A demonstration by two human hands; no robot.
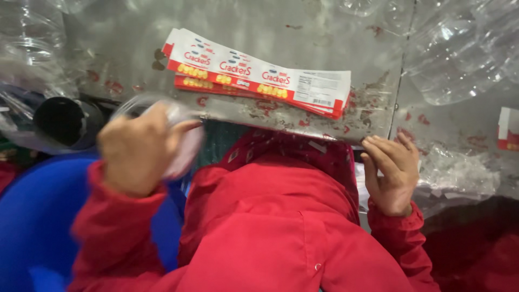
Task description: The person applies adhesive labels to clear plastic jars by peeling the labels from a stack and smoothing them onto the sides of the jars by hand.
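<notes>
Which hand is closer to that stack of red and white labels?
Right. The right hand rests at the table edge just below the label stack; the left hand is lower-left, holding a clear bottle.

A scuffed metal table (281, 32) (red-smeared) bears a stack of red-and-white wrappers (259, 75) and clear plastic bottles (454, 59).

A stack of long flat wrapper labels (259, 75) lies on the scratched metal tabletop (119, 48), slanting from upper left down to lower right. They are white with red edges and yellow patches. At the far right edge, part of another red-and-white label (508, 128) shows, well apart from the stack.
</notes>
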